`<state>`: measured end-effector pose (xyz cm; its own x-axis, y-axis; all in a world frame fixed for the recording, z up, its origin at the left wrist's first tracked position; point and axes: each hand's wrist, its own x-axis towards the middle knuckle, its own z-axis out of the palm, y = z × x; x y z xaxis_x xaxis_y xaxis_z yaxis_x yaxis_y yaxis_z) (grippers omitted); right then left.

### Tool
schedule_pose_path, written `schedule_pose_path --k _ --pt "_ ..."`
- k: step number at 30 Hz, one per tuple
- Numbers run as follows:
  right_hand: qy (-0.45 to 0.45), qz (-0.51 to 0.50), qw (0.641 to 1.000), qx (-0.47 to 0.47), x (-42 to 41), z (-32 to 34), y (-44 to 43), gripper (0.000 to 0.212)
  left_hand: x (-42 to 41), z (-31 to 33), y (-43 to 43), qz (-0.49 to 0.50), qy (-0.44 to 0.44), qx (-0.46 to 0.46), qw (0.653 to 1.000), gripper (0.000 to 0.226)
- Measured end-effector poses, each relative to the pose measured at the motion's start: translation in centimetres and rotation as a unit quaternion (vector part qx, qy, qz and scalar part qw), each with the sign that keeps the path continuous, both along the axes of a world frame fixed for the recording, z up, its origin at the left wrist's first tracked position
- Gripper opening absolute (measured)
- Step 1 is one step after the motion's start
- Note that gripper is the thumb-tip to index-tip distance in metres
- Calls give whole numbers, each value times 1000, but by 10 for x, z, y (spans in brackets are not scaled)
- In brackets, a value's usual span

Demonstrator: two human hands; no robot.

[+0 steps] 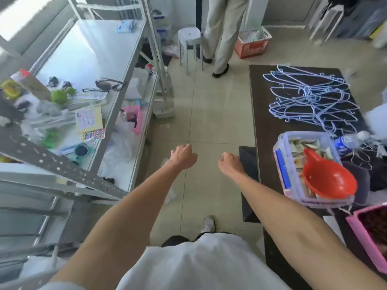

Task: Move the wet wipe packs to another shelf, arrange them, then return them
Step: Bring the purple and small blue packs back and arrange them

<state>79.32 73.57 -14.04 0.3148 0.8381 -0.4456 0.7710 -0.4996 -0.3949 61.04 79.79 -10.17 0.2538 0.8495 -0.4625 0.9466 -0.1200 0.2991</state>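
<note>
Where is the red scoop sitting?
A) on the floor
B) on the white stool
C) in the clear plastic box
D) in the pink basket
C: the red scoop lies on top of the packets inside the clear plastic box, which stands on the dark table.
</note>
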Motion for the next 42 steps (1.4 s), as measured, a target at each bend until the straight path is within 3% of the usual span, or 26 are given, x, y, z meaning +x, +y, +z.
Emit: schedule_pose_path --k 6,14,19,26,29,34,38,42 --pt "11 18 1000 4 35 23 121 43 34 13 113 19 1 15 1000 42" --pt "-27 47 998 -35 68 10 290 53 68 -29 285 -4 38 -2 999 49" --pt "-30 51 995 -78 89 15 402 61 91 -40 408 4 6 -31 999 51" --pt "-20 58 997 -57 88 28 552 63 95 -23 544 47 -40 -33 998 56" --pt "-9 90 995 -37 66 27 623 59 83 -19 589 100 -74 -24 992 53" --pt "24 154 987 21 -12 26 730 28 29 -21 645 231 -114 16 966 33" --pt "66 269 961 28 -88 26 779 24 -23 -5 666 368 -138 69 917 23" --pt "71 403 912 18 -151 28 815 26 -84 2 661 494 -104 74 860 24"
